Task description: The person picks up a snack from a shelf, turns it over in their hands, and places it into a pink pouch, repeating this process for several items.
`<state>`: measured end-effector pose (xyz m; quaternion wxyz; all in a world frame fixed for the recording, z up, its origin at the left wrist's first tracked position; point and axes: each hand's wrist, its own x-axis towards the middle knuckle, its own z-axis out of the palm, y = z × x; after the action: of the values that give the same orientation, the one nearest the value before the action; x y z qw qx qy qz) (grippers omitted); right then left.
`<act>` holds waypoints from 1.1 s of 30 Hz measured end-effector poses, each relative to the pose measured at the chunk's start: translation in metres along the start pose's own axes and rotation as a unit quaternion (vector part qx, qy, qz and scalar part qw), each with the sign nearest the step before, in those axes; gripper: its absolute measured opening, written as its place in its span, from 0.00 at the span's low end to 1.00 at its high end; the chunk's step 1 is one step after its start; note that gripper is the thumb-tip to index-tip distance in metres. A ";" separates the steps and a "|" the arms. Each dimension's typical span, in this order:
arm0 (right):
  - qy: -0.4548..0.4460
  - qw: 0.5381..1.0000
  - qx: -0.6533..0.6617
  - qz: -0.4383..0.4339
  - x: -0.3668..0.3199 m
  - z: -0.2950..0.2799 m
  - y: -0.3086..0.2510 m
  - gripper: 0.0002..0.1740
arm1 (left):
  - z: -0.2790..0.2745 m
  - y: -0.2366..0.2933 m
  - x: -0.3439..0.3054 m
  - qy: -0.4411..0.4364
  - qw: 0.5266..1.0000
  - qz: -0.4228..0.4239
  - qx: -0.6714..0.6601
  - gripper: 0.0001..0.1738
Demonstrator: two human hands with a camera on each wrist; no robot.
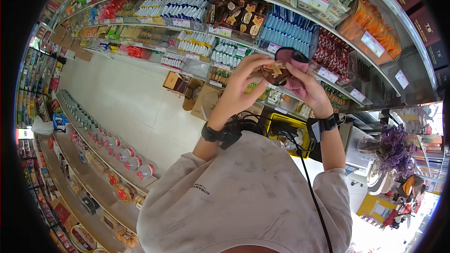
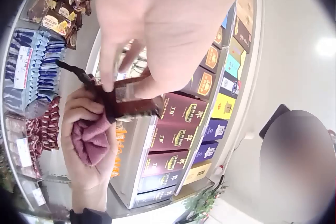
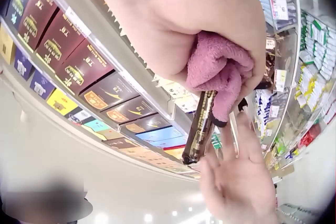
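Observation:
Both hands meet in front of the snack shelves, around a brown wrapped snack packet [image 1: 275, 73]. My left hand [image 1: 244, 80] holds the packet from its left side between thumb and fingers, as the left wrist view shows closely. A folded pink cloth [image 3: 218, 66] with a dark edge is bunched inside my right hand [image 1: 313, 92], its fingers curled round it. The right thumb lies at the packet's right edge. In the right wrist view the packet [image 3: 199, 128] sticks out beside the cloth, its printed narrow side showing.
Tilted bins of blue packets [image 1: 288, 27], brown packets [image 1: 236, 16] and orange packets [image 1: 375, 28] fill the shelves ahead. Below stand a yellow basket [image 1: 289, 129] and cardboard boxes [image 1: 206, 100]. Clear jars with red labels [image 1: 133, 161] line a left shelf. Dried purple flowers [image 1: 396, 147] stand right.

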<state>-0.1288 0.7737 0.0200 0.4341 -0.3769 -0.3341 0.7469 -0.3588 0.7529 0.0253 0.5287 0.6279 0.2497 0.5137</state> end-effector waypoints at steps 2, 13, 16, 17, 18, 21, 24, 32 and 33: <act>0.013 0.998 -0.038 -0.051 0.004 0.001 -0.002 0.19 | 0.000 -0.011 -0.006 0.000 0.992 -0.062 -0.109 0.30; 0.121 0.919 -0.354 -0.123 0.026 0.041 0.017 0.15 | -0.029 -0.055 -0.020 0.145 0.979 -0.122 -0.075 0.14; 0.069 0.925 -0.364 -0.086 0.041 0.035 0.030 0.15 | -0.046 -0.050 -0.031 0.147 0.965 -0.153 -0.152 0.15; 0.049 0.927 -0.366 -0.071 0.047 0.033 0.033 0.16 | -0.052 -0.060 -0.038 0.145 0.960 -0.172 -0.166 0.15; 0.034 0.934 -0.353 -0.029 0.053 0.032 0.037 0.16 | -0.056 -0.066 -0.044 0.159 0.954 -0.186 -0.174 0.16; -0.006 0.947 -0.315 0.069 0.074 0.038 0.054 0.16 | -0.068 -0.075 -0.067 0.187 0.948 -0.258 -0.015 0.24; -0.028 0.938 -0.316 0.141 0.117 -0.001 0.101 0.17 | -0.068 -0.099 -0.097 0.306 0.914 -0.182 0.194 0.32; -0.018 0.901 -0.314 0.299 0.200 -0.132 0.310 0.12 | -0.111 -0.086 -0.151 0.385 0.871 -0.305 -0.013 0.26; -0.020 0.906 -0.292 0.306 0.202 -0.134 0.326 0.12 | -0.111 -0.085 -0.155 0.399 0.864 -0.307 -0.024 0.24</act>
<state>-0.2126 0.8483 -0.3706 0.0482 -0.5558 -0.4140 0.7193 -0.4939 0.6926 -0.1214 0.5297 0.2482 0.6069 0.5381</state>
